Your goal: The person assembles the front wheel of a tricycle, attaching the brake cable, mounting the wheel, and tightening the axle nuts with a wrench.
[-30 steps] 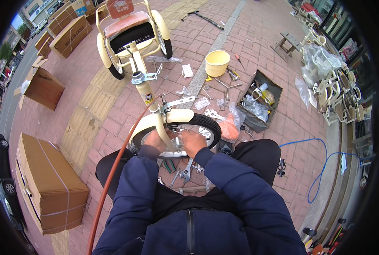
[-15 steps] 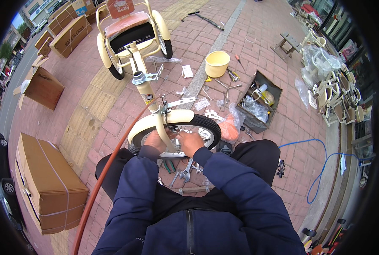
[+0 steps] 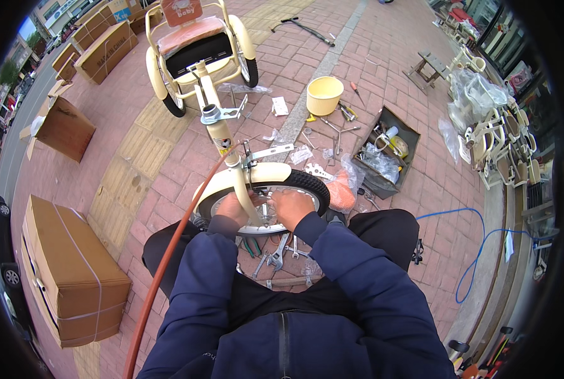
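Note:
A small tricycle's front wheel, with its black tire (image 3: 313,184), stands between my knees under a cream mudguard (image 3: 215,184). The cream fork (image 3: 239,188) comes down over the hub. My left hand (image 3: 229,208) is at the wheel's left, its fingers hidden behind the fork leg and blurred. On the right of the hub, my right hand (image 3: 293,208) is curled closed over the spokes; whatever its fingertips hold is hidden. A silver adjustable wrench (image 3: 278,256), green-handled pliers (image 3: 251,246) and other wrenches lie on the bricks below the wheel.
A brown hose (image 3: 162,271) slants past my left arm. Cardboard boxes (image 3: 79,271) stand at left, the tricycle's rear seat (image 3: 190,36) ahead. A yellow bucket (image 3: 324,96), a metal toolbox (image 3: 387,151) and a blue hose (image 3: 482,252) are to the right.
My right hand has shifted a little right and up, away from the hub. The left hand stays by the fork. The tricycle frame and hose appear slightly farther right.

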`<state>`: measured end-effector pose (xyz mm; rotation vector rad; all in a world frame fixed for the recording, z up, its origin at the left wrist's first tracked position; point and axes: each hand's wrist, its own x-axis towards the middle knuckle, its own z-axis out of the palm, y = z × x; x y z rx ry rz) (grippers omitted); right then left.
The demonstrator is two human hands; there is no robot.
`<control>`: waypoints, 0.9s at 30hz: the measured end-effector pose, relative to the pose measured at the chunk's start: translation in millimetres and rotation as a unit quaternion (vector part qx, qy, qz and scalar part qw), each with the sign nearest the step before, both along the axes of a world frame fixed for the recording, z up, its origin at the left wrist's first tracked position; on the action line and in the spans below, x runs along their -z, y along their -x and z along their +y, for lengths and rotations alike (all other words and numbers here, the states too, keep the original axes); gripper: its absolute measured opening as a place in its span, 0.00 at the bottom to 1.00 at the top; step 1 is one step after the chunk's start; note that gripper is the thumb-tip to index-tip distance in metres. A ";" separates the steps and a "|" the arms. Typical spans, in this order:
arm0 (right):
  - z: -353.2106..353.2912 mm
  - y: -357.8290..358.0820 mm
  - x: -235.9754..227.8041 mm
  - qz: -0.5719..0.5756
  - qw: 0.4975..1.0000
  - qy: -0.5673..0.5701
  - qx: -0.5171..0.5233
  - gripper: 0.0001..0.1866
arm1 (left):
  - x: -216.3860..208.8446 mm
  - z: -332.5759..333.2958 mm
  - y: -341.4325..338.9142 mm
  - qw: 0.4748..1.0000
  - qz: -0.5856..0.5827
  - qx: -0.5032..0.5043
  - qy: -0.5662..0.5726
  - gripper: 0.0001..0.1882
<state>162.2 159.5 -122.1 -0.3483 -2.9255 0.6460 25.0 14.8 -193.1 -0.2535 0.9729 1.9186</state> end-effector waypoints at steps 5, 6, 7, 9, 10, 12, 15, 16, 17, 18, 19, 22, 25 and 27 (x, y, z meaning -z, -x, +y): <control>3.4 6.2 -0.8 0.018 0.999 -0.046 -0.011 0.12 | 1.4 -2.2 1.7 1.000 0.003 0.011 0.008 0.05; 3.1 6.7 5.0 0.028 0.999 -0.044 -0.010 0.13 | 0.9 -3.1 1.2 1.000 0.007 0.016 0.007 0.05; 1.6 7.0 12.2 -0.002 1.000 0.003 -0.008 0.13 | 0.3 -3.7 0.8 1.000 -0.005 0.021 -0.004 0.07; -4.1 7.6 27.9 -0.042 0.994 0.096 0.003 0.14 | -1.2 -4.1 0.5 1.000 0.009 0.027 -0.001 0.07; -6.6 7.7 35.4 -0.031 0.993 0.113 -0.006 0.14 | -1.9 -3.5 0.6 1.000 -0.001 0.028 0.000 0.07; -8.2 9.2 45.9 -0.017 0.986 0.165 -0.014 0.15 | -2.4 -1.4 0.5 0.999 0.000 0.010 0.032 0.04; -3.7 9.6 45.5 -0.034 0.990 0.095 -0.100 0.14 | -1.9 0.3 0.6 0.999 -0.004 -0.010 0.049 0.03; -2.1 7.2 40.9 0.005 0.989 0.105 -0.103 0.13 | -1.2 1.0 0.3 0.999 -0.016 -0.015 0.046 0.03; -0.1 4.8 34.5 -0.021 0.993 0.084 -0.080 0.13 | -0.5 1.4 0.2 0.999 -0.011 -0.016 0.041 0.02; 2.1 3.2 26.8 -0.047 0.995 0.063 -0.057 0.12 | 0.2 1.4 0.0 0.999 -0.016 -0.019 0.036 0.02; 3.2 2.3 18.6 -0.042 0.997 0.048 -0.037 0.12 | 0.6 1.1 -0.3 0.999 -0.019 -0.018 0.023 0.02; 3.9 3.6 -2.8 -0.015 1.000 -0.009 -0.017 0.11 | -0.4 -0.8 -0.9 1.000 0.005 0.005 0.005 0.06; 4.2 5.1 -6.6 0.007 0.996 -0.093 -0.010 0.11 | -2.6 -2.0 -1.3 1.000 0.006 0.020 -0.021 0.06; 3.2 5.9 3.1 -0.042 0.999 -0.029 0.004 0.11 | -3.7 -2.2 -1.5 1.000 0.003 0.021 -0.013 0.07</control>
